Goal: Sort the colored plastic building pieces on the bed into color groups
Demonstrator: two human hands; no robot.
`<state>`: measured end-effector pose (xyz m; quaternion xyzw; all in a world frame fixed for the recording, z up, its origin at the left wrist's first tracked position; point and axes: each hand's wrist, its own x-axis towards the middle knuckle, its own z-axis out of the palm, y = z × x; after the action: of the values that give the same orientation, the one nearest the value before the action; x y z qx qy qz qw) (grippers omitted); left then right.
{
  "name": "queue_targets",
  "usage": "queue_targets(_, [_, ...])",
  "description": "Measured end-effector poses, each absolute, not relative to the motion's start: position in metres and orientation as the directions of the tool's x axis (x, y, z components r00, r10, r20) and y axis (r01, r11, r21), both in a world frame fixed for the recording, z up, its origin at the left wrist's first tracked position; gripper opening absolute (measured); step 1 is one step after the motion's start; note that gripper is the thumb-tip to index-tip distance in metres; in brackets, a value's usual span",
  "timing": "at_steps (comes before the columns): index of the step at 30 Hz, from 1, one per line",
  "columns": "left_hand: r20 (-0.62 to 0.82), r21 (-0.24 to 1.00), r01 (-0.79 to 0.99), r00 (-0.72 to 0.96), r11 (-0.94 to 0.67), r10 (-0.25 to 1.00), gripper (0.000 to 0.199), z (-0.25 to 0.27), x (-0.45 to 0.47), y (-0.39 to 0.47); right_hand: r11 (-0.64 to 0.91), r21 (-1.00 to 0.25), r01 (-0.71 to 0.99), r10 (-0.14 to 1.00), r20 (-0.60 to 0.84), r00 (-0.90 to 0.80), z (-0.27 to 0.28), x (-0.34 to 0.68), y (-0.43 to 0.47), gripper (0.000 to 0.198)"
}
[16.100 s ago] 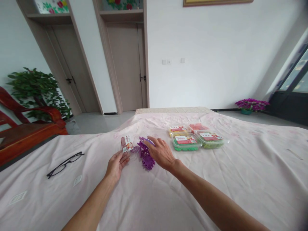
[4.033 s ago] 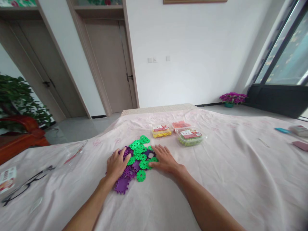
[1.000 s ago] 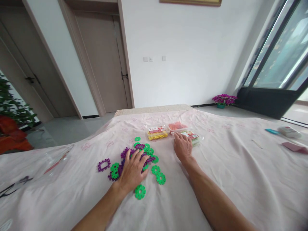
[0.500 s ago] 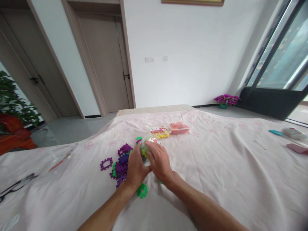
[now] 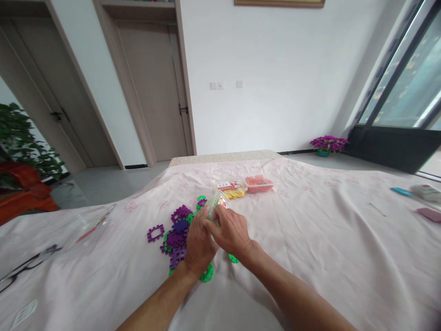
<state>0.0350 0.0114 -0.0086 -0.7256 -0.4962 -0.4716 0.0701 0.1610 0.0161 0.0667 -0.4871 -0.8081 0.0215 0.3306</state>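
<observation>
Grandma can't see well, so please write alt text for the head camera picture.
A person's left hand and right hand grip a clear labelled tub beside purple and green pieces on a pale pink cloth. Beyond sit a yellow-filled tub and a pink-filled tub.

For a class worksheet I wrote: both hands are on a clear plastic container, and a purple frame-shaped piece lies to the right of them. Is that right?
Not quite: the head view shows the purple frame-shaped piece to the left of the left hand and right hand. Both are indeed on a clear plastic container.
</observation>
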Motion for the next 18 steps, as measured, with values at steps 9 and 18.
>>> queue_targets(9, [0.814, 0.235, 0.823, 0.123, -0.516, 0.568, 0.075, -0.009, 0.034, 0.01, 0.535, -0.408, 0.74, 0.804, 0.516, -0.297, 0.06, 0.164, 0.022, 0.025])
queue_targets(18, [0.796, 0.342, 0.8, 0.032, -0.493, 0.604, 0.081, -0.007, 0.031, 0.011, 0.506, -0.544, 0.669, 0.788, 0.606, -0.103, 0.06, 0.172, 0.038, 0.025])
